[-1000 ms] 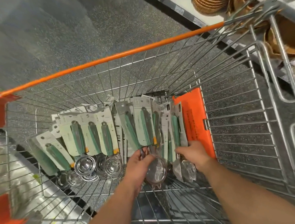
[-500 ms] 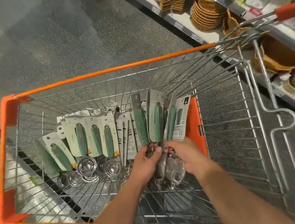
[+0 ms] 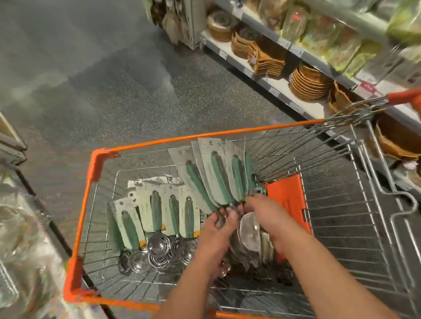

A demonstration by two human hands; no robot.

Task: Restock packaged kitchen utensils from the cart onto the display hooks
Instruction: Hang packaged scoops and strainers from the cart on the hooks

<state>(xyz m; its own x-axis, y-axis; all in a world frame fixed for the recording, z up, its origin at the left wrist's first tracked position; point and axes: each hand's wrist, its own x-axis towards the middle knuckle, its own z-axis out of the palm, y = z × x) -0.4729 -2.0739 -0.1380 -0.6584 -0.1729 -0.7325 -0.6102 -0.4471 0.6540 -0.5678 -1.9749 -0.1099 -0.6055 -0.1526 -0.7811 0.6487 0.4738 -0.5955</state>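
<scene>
Both my left hand (image 3: 218,230) and right hand (image 3: 266,214) grip a fanned bunch of green-handled carded utensils (image 3: 215,174) above the orange-rimmed wire cart (image 3: 202,135); next, carry them to hooks.

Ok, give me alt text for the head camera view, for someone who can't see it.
Both hands, left hand and right hand, hold a fanned bunch of green-handled packaged utensils above an orange wire cart. More packaged utensils lie inside it, beside shelves of woven baskets.

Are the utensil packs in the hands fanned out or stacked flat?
Fanned out: the held packs spread apart at their card tops above both hands.
</scene>
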